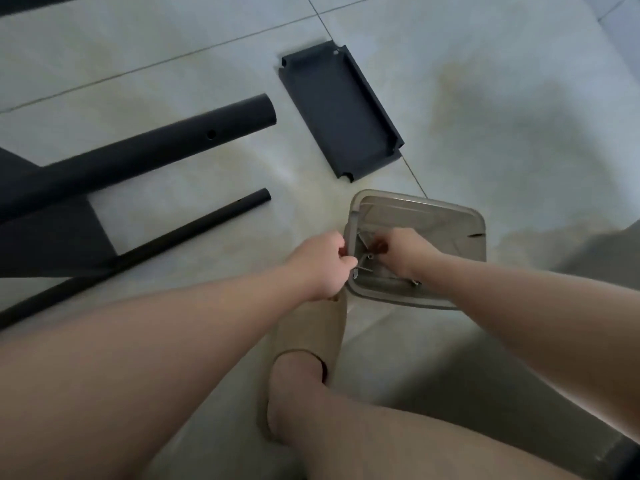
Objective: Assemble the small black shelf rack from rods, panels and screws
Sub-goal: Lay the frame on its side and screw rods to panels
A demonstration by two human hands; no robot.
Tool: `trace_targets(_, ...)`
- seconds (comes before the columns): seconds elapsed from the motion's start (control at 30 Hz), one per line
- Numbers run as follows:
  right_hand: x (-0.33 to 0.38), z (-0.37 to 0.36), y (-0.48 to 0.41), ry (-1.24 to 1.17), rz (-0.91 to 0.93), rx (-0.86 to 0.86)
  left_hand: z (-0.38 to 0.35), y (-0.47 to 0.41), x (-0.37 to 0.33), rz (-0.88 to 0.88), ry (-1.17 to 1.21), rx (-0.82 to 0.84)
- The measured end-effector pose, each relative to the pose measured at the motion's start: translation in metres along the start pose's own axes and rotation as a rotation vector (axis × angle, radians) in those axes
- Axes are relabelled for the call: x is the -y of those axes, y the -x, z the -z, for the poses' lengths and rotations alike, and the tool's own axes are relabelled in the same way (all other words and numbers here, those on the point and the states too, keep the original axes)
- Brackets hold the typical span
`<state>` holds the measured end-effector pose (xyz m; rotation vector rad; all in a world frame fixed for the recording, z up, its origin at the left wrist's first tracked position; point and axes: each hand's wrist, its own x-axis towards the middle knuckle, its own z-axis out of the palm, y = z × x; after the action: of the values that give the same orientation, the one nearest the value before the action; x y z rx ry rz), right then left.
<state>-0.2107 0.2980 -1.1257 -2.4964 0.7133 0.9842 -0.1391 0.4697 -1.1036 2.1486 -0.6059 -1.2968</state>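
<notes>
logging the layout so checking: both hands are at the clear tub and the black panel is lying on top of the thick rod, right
Not quite. The left hand and right hand are at the clear tub, but the black panel lies flat on the floor, apart from the thick rod; the head view shows it.
</notes>
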Motion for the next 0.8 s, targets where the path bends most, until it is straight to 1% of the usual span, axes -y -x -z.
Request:
trace_targets(0.13, -0.010, -0.019, -0.004, -0.078, 0.039, -0.074, -0.005, -0.003, 0.002, 0.004, 0.064, -0.010)
trace_targets(0.23, -0.015, -0.029, -0.009, -0.066, 0.078, -0.118, -0.005, -0.003, 0.003, 0.008, 0.105, -0.008)
trace_targets(0.4, -0.012, -0.032, -0.016, 0.024, 0.128, -0.105, -0.008, -0.002, 0.003, 0.030, 0.130, -0.020)
trace_targets(0.53, -0.007, -0.031, -0.013, 0.000, 0.128, -0.103, -0.008, -0.002, 0.003, 0.039, 0.124, -0.032)
trace_targets(0.67, -0.003, -0.012, 0.012, -0.100, 0.119, -0.207, 0.003, 0.011, -0.002, 0.093, 0.155, -0.065)
trace_targets(0.73, 0.004, 0.007, 0.031, -0.146, 0.167, -0.267, 0.016, 0.026, -0.007, 0.094, 0.144, -0.060)
trace_targets(0.8, 0.017, 0.030, 0.052, -0.193, 0.223, -0.346, 0.034, 0.044, -0.013, 0.066, 0.071, -0.052)
